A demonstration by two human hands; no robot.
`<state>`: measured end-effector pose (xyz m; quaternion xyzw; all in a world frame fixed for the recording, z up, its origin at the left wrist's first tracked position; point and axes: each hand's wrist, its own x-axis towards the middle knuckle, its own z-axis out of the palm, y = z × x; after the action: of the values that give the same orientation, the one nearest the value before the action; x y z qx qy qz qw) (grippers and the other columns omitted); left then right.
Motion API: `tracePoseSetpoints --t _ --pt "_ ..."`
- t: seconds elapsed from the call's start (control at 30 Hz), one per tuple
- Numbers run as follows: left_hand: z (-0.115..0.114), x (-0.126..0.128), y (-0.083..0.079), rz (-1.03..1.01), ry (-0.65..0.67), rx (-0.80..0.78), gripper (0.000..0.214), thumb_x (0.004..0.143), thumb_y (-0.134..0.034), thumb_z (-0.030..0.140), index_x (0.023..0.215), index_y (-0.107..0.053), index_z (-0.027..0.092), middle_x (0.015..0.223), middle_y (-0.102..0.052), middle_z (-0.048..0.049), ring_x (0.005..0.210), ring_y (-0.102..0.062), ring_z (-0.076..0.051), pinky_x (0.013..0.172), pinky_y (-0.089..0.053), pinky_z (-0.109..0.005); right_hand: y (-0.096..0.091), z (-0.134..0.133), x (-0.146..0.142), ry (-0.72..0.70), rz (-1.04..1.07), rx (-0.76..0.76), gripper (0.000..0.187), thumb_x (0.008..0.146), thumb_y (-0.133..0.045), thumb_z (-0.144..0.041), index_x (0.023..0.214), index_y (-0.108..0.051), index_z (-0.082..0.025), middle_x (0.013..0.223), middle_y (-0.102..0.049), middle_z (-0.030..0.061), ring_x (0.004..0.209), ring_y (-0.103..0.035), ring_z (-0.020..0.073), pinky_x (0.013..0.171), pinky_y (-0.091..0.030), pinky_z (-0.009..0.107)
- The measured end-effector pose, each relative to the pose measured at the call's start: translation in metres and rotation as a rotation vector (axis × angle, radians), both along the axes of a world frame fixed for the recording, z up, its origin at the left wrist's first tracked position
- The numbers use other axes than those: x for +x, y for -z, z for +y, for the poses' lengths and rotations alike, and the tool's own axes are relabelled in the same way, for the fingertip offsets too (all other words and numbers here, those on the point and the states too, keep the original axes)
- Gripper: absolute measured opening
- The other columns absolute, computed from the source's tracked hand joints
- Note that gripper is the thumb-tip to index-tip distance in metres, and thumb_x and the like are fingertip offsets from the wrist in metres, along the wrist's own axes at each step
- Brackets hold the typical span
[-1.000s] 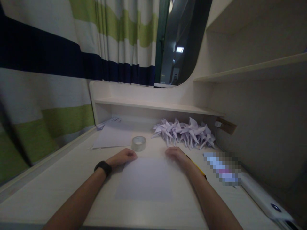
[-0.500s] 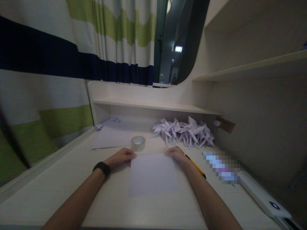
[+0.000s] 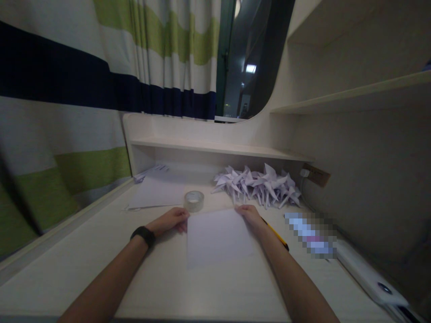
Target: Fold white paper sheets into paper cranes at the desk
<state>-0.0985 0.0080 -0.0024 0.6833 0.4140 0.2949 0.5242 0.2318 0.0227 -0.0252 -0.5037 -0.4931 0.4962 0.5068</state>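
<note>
A blank white sheet of paper [image 3: 217, 240] lies nearly flat over the desk, directly in front of me. Its far left corner is between the closed fingers of my left hand [image 3: 173, 219], whose wrist wears a black band [image 3: 144, 236]. My right hand [image 3: 249, 216] pinches the far right corner. Just beyond the left fingers stands a roll of clear tape [image 3: 194, 201]. A yellow and black pencil [image 3: 276, 234] lies beside my right wrist, partly hidden by it.
Several folded paper pinwheels [image 3: 257, 184] are heaped at the back right. A stack of white paper [image 3: 156, 190] lies at the back left. To the right are a blurred-out phone-like object [image 3: 310, 233] and a long white device [image 3: 370, 273]. A low shelf [image 3: 215, 149] overhangs the desk's back.
The sheet has shifted slightly away from me and to the right, turning a little. My right hand has moved slightly with it; the left has barely moved.
</note>
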Motion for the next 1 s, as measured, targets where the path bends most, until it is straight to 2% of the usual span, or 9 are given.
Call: tracePoseSetpoints --t 0.27,0.43,0.63,0.87,1.0 --pt "-0.0037 0.0003 -0.0048 -0.061 0.021 -0.063 0.038 0.078 -0.060 0.052 0.073 -0.056 0.015 0.068 -0.065 -0.0047 0.060 -0.061 -0.016 0.060 -0.046 -0.029 0.0024 0.0009 -0.0034 0.015 0.067 -0.006 0.037 0.062 -0.077 -0.049 0.062 -0.062 -0.015 0.053 -0.063 0.0025 0.046 -0.053 0.0140 0.046 -0.036 0.025" --pt "-0.0006 0.0014 -0.0025 -0.092 -0.033 -0.104 0.032 0.076 -0.063 0.046 0.074 -0.056 0.015 0.066 -0.063 -0.0036 0.059 -0.060 -0.016 0.057 -0.046 -0.028 0.0050 0.0031 -0.0002 -0.023 0.067 -0.009 0.037 0.063 -0.076 -0.050 0.064 -0.064 -0.015 0.056 -0.064 0.0025 0.049 -0.055 0.0142 0.048 -0.037 0.025" --pt "-0.0028 0.0045 -0.0039 -0.166 -0.145 -0.085 0.031 0.076 -0.063 0.045 0.076 -0.055 0.015 0.068 -0.061 -0.0021 0.059 -0.057 -0.015 0.056 -0.047 -0.028 0.0065 0.0050 0.0032 -0.084 0.033 -0.029 0.034 0.058 -0.080 -0.043 0.060 -0.063 -0.014 0.052 -0.061 0.0005 0.046 -0.051 0.0117 0.046 -0.033 0.024" --pt "-0.0029 0.0058 -0.0027 -0.192 -0.165 -0.098 0.034 0.076 -0.063 0.048 0.076 -0.054 0.016 0.067 -0.059 -0.0015 0.057 -0.056 -0.015 0.055 -0.046 -0.028 0.0061 0.0060 0.0003 -0.045 0.016 -0.028 0.034 0.060 -0.077 -0.045 0.057 -0.060 -0.015 0.047 -0.056 -0.0017 0.043 -0.048 0.0109 0.044 -0.030 0.023" --pt "0.0005 0.0048 0.0010 -0.213 -0.169 -0.116 0.034 0.075 -0.063 0.049 0.076 -0.054 0.015 0.065 -0.058 -0.0011 0.056 -0.055 -0.014 0.054 -0.045 -0.028 0.0057 0.0050 -0.0003 -0.046 0.008 -0.030 0.034 0.062 -0.077 -0.045 0.057 -0.061 -0.015 0.048 -0.058 -0.0003 0.043 -0.049 0.0114 0.043 -0.030 0.024"
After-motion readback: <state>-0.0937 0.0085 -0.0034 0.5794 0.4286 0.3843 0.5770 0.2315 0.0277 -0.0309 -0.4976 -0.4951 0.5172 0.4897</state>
